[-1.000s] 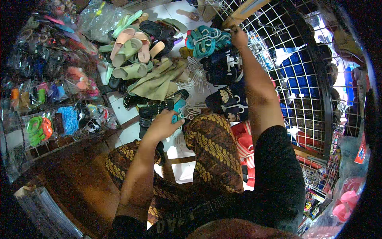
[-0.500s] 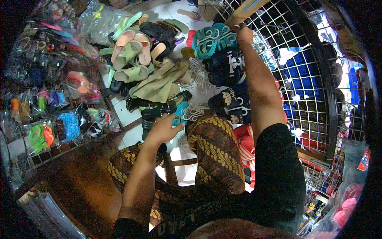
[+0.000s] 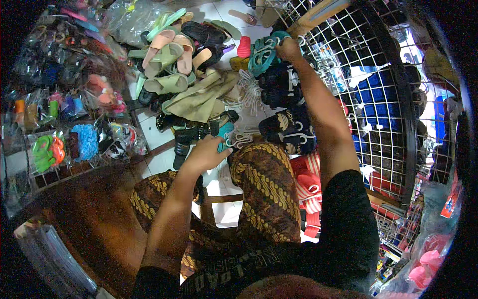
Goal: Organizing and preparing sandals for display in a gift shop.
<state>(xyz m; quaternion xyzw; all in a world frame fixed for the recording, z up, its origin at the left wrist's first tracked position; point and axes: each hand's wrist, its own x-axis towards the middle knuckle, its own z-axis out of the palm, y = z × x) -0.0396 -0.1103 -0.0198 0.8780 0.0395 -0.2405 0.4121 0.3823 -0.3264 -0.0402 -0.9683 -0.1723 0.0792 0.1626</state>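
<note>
L hand (image 3: 206, 154) is nr the mid of the floor (image 3: 154, 128), fingers bent round the lower end of a teal sandal (image 3: 225, 130), thumb on the near side, so it's gripped (strap or sole, can't tell which part). Black sandals (image 3: 183, 144) lie just left of it, white hooks (image 3: 241, 140) just right. R hand (image 3: 289, 50) is up twd the floor's far right corner, fingers curled at the right side of the teal bundle (image 3: 263, 56); the hand hides its own fingertips, so can't tell if it's gripping or just touching. A wooden bar (image 3: 318, 17) slants just above that hand, & white mesh (image 3: 378, 99) stands along the floor's right edge. Below the bundle, nr the same edge, there's a row of navy sandals (image 3: 281, 124) w/ white hooks, then red striped sandals (image 3: 308, 184) beside the patterned trousers (image 3: 266, 192). A small red thing (image 3: 244, 46) is just left of the bundle. White hangers (image 3: 250, 94) are heaped btwn the navy row & an olive cloth (image 3: 199, 99). Twd the floor's far left corner is a pile w/ green slides (image 3: 165, 60) & pink slides (image 3: 159, 46), uppers every which way. Rack on the left has clear bags; at its near edge are a green/orange pair (image 3: 48, 152) & a blue bundle (image 3: 84, 141), side by side.
</note>
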